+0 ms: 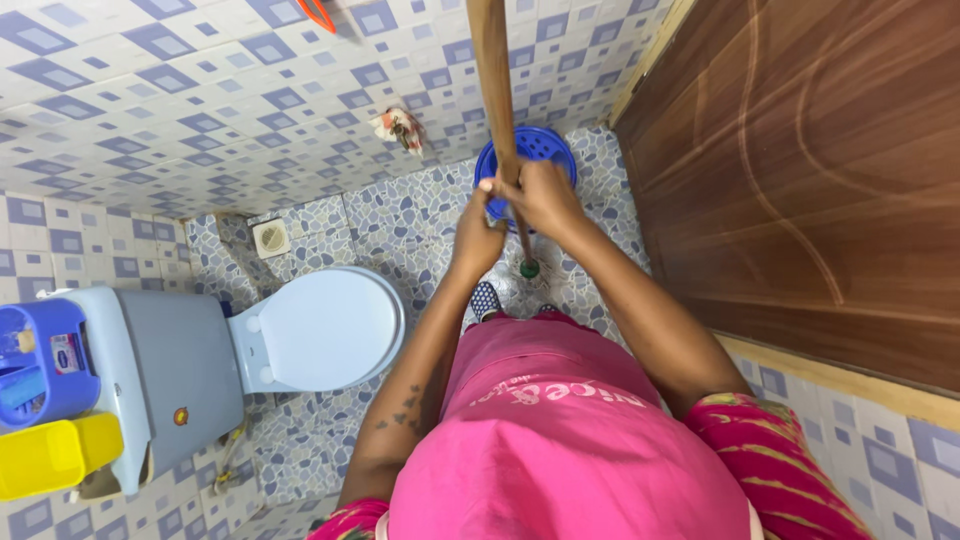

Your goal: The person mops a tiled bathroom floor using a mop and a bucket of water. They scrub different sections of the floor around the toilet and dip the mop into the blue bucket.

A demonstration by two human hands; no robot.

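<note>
In a small tiled bathroom, a person in pink grips a long wooden handle (497, 100) with both hands: the right hand (545, 195) wraps its fingers tight around the shaft, the left hand (478, 235) closes on it just below, at seven o'clock from the right. The handle stands nearly upright over the pebble-patterned floor (400, 215). A blue perforated bucket lid (545, 145) lies at twelve o'clock; the closed toilet (320, 330) sits at eight o'clock.
</note>
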